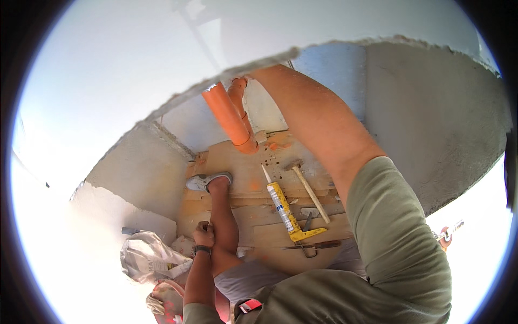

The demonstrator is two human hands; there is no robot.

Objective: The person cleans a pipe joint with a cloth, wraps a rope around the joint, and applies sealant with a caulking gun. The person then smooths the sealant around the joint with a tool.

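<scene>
My left hand [203, 235], with a dark band at its wrist, rests against my bare shin with its fingers curled in, and nothing shows in them. My right arm [318, 116] stretches up and forward past the rough edge of the pale wall, so the hand itself is hidden behind that edge. Close to where it disappears, an orange plastic pipe [224, 110] with an open upper end slants down to an elbow near the floor. A second orange pipe [237, 94] runs behind it.
On the cardboard-covered floor [221, 156] lie a yellow caulking gun [282, 208] with a cartridge in it, a hammer [307, 186] with a wooden handle and a thin brown-handled tool [321, 244]. White sacks [148, 256] stand at left. Grey walls [431, 119] close in the space.
</scene>
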